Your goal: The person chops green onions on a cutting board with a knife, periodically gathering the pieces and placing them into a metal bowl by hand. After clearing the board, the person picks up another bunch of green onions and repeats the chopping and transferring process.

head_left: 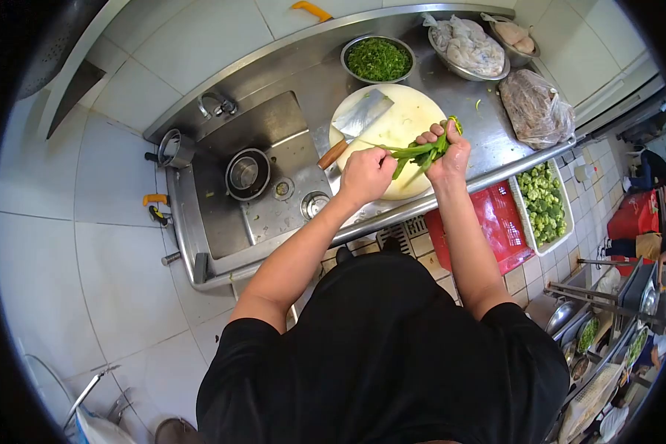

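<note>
Over the round cutting board, my right hand is closed around a small bunch of leafy green stalks. My left hand pinches the thin ends of the same stalks from the other side. Flat on the board lies a cleaver, its wooden handle pointing toward the sink, close to my left hand; neither hand touches it. A metal bowl of chopped greens stands just behind the board.
Left of the board is a steel sink with a dark-rimmed pot and a faucet. Bagged food fills a bowl at the back right, near a plastic-wrapped bundle. Below the counter edge sit a red crate and a basket of cut green vegetables.
</note>
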A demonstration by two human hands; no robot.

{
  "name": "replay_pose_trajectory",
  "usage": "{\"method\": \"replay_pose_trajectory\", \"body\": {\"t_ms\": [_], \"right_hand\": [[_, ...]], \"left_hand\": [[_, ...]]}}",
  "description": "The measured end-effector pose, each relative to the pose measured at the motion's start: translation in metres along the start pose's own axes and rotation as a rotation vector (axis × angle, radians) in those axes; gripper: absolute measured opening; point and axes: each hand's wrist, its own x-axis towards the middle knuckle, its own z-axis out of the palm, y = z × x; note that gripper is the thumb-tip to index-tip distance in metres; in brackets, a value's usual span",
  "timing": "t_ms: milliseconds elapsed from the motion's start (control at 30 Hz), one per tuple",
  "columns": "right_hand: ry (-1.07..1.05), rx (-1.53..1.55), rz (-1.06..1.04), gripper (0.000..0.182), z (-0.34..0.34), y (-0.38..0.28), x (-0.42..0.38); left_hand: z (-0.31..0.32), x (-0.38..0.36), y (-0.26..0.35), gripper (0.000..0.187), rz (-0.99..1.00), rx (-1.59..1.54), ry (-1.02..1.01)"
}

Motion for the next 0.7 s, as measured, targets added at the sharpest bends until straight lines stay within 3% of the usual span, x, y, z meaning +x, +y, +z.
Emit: {"method": "replay_pose_trajectory", "body": {"t_ms": [100, 167, 233, 300, 400, 500, 567, 700], "right_hand": [[-0.037, -0.081, 0.083, 0.022, -0.01, 0.004, -0.001], [-0.166, -0.183, 0.246, 0.022, -0.024, 0.015, -0.001], [-0.142, -0.234, 0.291, 0.019, -0.021, 0.028, -0.013], [-0.238, -0.555, 0.499, 0.015, -0.023, 0.036, -0.017], [-0.364, -0.721, 0.495, 0.011, -0.019, 0.044, -0.017], [-0.494, -0.872, 0.52, 0.008, -0.009, 0.045, -0.015], [-0.537, -1.139, 0.448, 0.011, 0.001, 0.054, -0.022], [-0.623, -1.349, 0.548, 0.01, -0.005, 0.071, -0.02]], "left_hand": [[0.007, 0.004, -0.01, 0.02, -0.064, 0.047, -0.007], [0.007, 0.0, -0.019, 0.018, -0.07, 0.095, 0.022], [0.0, -0.007, -0.022, 0.017, 0.037, 0.198, 0.074], [-0.009, -0.016, -0.022, 0.015, 0.016, 0.196, 0.083], [-0.026, -0.027, -0.02, 0.013, 0.044, 0.232, -0.008], [-0.036, -0.041, -0.021, 0.013, 0.132, 0.335, 0.086], [-0.04, -0.05, -0.017, 0.013, 0.178, 0.376, 0.14], [-0.054, -0.072, -0.023, 0.017, 0.226, 0.488, 0.216]]}}
